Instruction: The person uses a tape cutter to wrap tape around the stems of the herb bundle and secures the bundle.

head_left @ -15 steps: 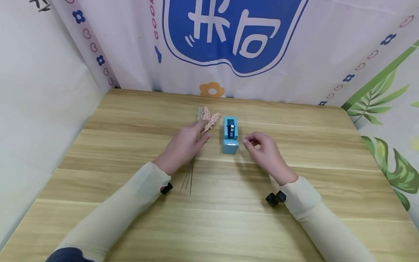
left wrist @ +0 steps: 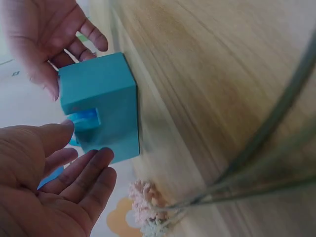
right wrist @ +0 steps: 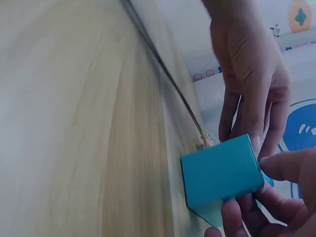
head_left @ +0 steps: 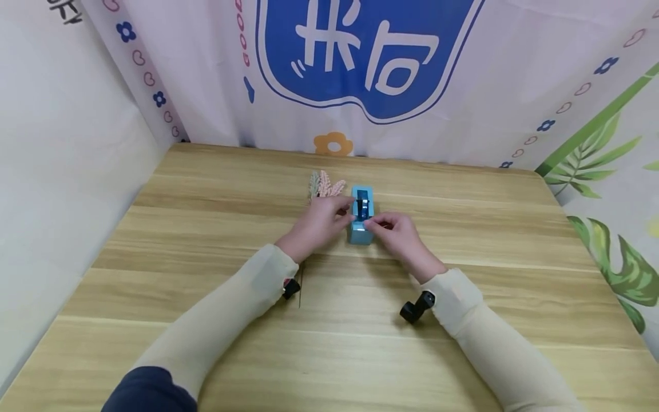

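Note:
A blue tape dispenser (head_left: 362, 236) stands on the table with a roll of tape (head_left: 362, 197) in its top slot. My left hand (head_left: 320, 222) is at its left side, thumb and fingers apart and loosely bent, fingertips close to the roll in the left wrist view. The thumb and fingertips of my right hand (head_left: 397, 232) come together at the dispenser's front top edge; I cannot tell whether they pinch the tape's end. Left of the dispenser lie pink and grey-green artificial flower sprigs (head_left: 324, 183), partly hidden under my left hand and forearm.
Thin dark flower stems (head_left: 301, 289) run toward me on the wooden table (head_left: 350, 355). A printed white cloth (head_left: 206, 86) hangs along the table's back edge. A leaf-patterned cloth (head_left: 618, 194) hangs at the right.
My left hand has moved right from above the flowers to the dispenser's left side. My right hand has moved left, onto the dispenser's front top edge. The flowers and dispenser stay in place.

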`<state>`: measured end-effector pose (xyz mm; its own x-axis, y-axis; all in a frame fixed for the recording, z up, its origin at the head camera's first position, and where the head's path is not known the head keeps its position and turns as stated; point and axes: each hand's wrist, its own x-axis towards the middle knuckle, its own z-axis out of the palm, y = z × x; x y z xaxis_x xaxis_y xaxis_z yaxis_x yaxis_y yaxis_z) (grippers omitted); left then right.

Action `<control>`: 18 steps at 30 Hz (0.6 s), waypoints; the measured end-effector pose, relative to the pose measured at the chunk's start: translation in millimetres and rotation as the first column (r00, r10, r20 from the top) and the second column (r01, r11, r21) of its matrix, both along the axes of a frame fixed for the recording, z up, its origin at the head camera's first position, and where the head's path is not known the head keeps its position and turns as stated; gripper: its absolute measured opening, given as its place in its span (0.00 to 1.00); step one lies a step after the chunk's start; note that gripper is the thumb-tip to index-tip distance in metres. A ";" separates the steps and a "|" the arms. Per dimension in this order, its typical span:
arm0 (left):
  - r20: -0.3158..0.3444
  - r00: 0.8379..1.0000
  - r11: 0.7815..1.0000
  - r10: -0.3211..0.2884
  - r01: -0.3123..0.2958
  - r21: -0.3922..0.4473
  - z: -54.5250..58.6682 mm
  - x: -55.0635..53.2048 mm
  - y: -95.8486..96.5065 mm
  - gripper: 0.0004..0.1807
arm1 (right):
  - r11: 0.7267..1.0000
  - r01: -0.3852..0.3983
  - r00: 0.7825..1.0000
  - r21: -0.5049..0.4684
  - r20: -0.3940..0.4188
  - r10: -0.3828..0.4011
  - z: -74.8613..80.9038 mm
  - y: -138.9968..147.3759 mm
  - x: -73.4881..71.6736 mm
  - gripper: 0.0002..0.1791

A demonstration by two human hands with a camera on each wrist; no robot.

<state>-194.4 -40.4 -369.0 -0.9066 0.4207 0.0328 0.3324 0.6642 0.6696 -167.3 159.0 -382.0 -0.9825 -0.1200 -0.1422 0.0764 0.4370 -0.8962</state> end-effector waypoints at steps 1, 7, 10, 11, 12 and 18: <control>-0.011 1.000 1.000 -0.003 0.003 0.002 -0.7 -1.0 2.0 0.25 | 1.000 0.013 0.999 -0.023 0.029 -0.012 0.9 -0.5 0.0 0.16; -0.067 0.998 1.000 0.005 -0.006 -0.016 -3.8 -1.4 8.3 0.24 | 0.988 0.092 0.986 -0.126 0.149 -0.073 0.4 -4.6 -1.1 0.17; -0.086 0.996 0.999 0.017 -0.019 -0.030 -5.9 -2.7 10.3 0.23 | 0.982 0.128 0.980 -0.141 0.167 -0.104 -0.4 -6.4 -1.4 0.17; -0.091 0.996 0.999 0.019 -0.022 -0.033 -6.5 -3.2 10.8 0.23 | 0.980 0.137 0.980 -0.142 0.166 -0.112 -0.6 -7.0 -1.1 0.16; -0.096 0.995 0.999 0.020 -0.023 -0.034 -6.9 -3.5 11.2 0.23 | 0.979 0.145 0.979 -0.144 0.164 -0.121 -1.0 -7.5 -1.0 0.16; -0.089 0.996 0.999 0.028 -0.031 -0.037 -5.7 -3.8 14.5 0.22 | 0.974 0.165 0.978 -0.158 0.152 -0.141 -3.4 -7.8 -0.9 0.15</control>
<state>-198.2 -25.9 -374.7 -0.9128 0.3964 0.0980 0.3694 0.6993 0.6120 -168.1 151.2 -385.4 -0.9630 -0.0042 -0.2695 0.2596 0.2536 -0.9318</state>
